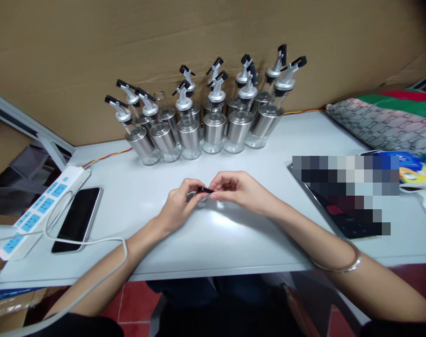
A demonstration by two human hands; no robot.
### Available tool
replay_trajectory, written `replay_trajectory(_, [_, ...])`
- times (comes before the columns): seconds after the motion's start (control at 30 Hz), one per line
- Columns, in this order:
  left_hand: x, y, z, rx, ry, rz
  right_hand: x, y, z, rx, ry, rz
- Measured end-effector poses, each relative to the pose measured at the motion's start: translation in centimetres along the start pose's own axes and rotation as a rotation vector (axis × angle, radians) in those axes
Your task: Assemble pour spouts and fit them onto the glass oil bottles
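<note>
Over the middle of the table, my left hand (178,206) and my right hand (237,189) meet fingertip to fingertip. Between them is a small black piece (205,190), pinched by the thumb and fingers of both hands. Under it shows something clear (202,202), partly covered by my left fingers; what it is I cannot make out. Beyond my hands stand several glass oil bottles (189,139) with steel sleeves. Most carry silver pourer spouts (217,89) with black flip lids. A bottle in the back row shows a bare glass neck (160,99).
To the left lie a phone (77,220) and a white power strip (40,210); a white cable (93,241) crosses my left forearm. A tablet (334,210), partly pixelated, lies at right near a blue-yellow packet (406,164) and a patterned cushion (385,114). Cardboard (146,37) walls the back.
</note>
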State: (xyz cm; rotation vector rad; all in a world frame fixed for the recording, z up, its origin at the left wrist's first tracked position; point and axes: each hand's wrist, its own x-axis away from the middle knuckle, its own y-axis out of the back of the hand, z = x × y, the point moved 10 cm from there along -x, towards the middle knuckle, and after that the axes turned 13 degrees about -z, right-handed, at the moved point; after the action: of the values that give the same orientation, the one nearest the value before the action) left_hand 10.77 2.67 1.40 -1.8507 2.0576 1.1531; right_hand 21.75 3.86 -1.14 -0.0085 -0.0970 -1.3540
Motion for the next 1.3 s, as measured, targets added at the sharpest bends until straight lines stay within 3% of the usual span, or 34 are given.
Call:
replay_trajectory(0.1, [-0.3, 0.9, 0.5, -0.020, 0.065, -0.093, -0.3, 1.0, 0.3, 0.001, 0.014, -0.094])
replay_trajectory(0.23, [-0.3, 1.1, 1.6, 0.133, 0.231, -0.130, -0.6, 2.2, 0.7, -0.028, 0.036, -0.216])
replay_trajectory(0.4, [0.2, 0.6, 1.9, 0.229, 0.285, -0.118, -0.5, 1.6, 0.4, -0.017, 0.032, -0.180])
replay_trajectory(0.5, [0.2, 0.6, 1.8, 0.223, 0.251, -0.124, -0.4, 1.2, 0.1, -0.008, 0.022, -0.144])
replay_trajectory(0.73, [-0.3, 1.0, -0.1, 0.129, 0.022, -0.139, -0.3, 1.2, 0.2, 0.053, 0.040, -0.108])
replay_trajectory(0.93, [-0.4, 1.4, -1.9, 0.044, -0.169, -0.131, 0.2, 1.1, 2.5, 0.250, 0.261, -0.123])
replay_trajectory(1.13, [-0.4, 1.8, -2.4, 0.071, -0.220, -0.201, 0.9, 1.1, 4.0, 0.353, 0.387, -0.160])
replay_trajectory(1.3, [-0.5, 1.5, -2.0, 0.123, -0.126, -0.194, 0.7, 1.3, 3.6, 0.330, 0.386, -0.156])
